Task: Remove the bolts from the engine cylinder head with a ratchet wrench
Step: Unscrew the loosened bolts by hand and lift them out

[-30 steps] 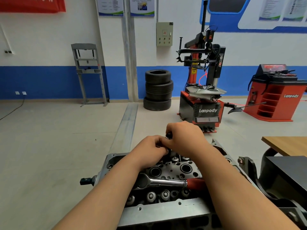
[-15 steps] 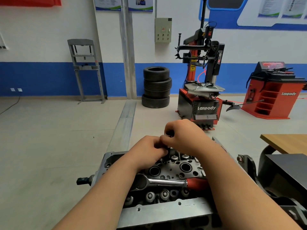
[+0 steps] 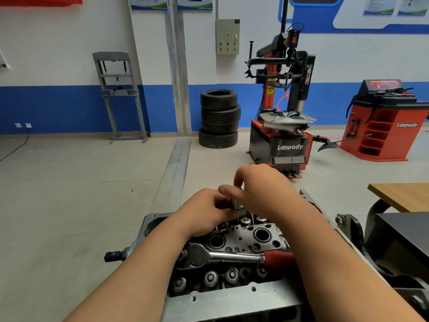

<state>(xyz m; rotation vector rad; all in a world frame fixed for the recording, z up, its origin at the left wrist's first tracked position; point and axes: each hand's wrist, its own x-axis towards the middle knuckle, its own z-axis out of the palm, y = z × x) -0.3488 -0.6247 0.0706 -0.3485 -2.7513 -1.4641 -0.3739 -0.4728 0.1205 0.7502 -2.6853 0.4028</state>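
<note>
Left hand [image 3: 204, 213] and right hand [image 3: 263, 191] are pinching one upright metal part [image 3: 236, 204] over the cylinder head [image 3: 270, 244], where the ratchet wrench [image 3: 232, 256] is lying.

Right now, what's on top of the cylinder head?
The ratchet wrench lies flat across the cylinder head, unheld; the right forearm covers its red handle's end. Farther back, the left hand and right hand grip a mostly hidden metal piece.
</note>
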